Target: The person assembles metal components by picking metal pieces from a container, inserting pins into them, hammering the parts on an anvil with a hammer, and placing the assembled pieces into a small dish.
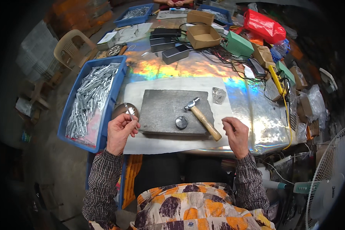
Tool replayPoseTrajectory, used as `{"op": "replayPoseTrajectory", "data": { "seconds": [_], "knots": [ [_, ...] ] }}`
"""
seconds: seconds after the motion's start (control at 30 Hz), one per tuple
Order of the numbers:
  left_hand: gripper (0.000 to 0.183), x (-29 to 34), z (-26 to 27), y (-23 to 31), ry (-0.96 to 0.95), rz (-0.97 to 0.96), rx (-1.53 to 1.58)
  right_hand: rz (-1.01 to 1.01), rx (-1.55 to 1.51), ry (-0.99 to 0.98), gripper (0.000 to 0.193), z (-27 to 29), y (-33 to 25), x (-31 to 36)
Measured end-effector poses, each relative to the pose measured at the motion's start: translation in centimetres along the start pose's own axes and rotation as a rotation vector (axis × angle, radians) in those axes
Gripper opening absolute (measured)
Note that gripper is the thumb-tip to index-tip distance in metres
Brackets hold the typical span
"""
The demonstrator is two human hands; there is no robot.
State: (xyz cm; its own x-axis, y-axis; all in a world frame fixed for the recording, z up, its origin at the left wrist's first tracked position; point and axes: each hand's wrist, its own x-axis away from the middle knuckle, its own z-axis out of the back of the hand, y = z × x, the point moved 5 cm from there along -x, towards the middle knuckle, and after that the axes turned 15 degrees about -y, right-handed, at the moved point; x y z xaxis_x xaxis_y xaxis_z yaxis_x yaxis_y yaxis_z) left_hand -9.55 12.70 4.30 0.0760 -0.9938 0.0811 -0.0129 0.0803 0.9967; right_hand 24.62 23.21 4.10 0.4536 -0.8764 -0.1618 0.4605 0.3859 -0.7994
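Note:
My left hand (120, 132) pinches a thin metal strip (128, 109) that points up over a small round dish (119, 110) with bright bits in it. To the right lies a flat grey metal block (161, 109). On the block rest a ball-peen hammer (203, 118), its wooden handle reaching over the near right edge, and a small round metal piece (181, 122) near the front. My right hand (237, 134) is held just right of the hammer's handle end, touching neither hammer nor block. Its fingers are curled closed, and what they hold, if anything, is hidden.
A blue tray (122, 63) full of metal rods stands at the left. A clear plastic bag (218, 95) lies beyond the block's right end. Dark boxes (175, 54), an open cardboard box (204, 36), cables and a yellow power strip (276, 79) crowd the back. A fan (327, 180) stands right.

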Motion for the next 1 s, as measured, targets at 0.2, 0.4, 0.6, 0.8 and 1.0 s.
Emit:
{"op": "replayPoseTrajectory", "data": {
  "seconds": [0.2, 0.4, 0.6, 0.8, 1.0],
  "knots": [
    [0.011, -1.2, -2.2, -0.2, -0.085, -0.063, -0.014, 0.067, 0.332, 0.027, 0.007, -0.2, 3.9, -3.7],
    [0.010, -1.6, -3.2, -1.0, -0.106, -0.051, -0.009, 0.096, 0.540, -0.068, 0.017, -2.1, 5.0, -6.4],
    [0.010, -1.6, -3.5, -1.2, -0.107, -0.022, -0.030, 0.126, 0.682, -0.097, 0.022, -3.1, 5.0, -7.6],
    [0.012, -1.4, -3.6, -1.6, -0.110, -0.010, -0.013, 0.053, 0.740, -0.147, 0.024, -1.9, 5.4, -5.7],
    [0.014, -1.5, -4.2, -2.0, -0.124, -0.010, 0.006, 0.042, 0.619, -0.066, 0.022, -1.0, 6.4, -4.9]
  ]
}}
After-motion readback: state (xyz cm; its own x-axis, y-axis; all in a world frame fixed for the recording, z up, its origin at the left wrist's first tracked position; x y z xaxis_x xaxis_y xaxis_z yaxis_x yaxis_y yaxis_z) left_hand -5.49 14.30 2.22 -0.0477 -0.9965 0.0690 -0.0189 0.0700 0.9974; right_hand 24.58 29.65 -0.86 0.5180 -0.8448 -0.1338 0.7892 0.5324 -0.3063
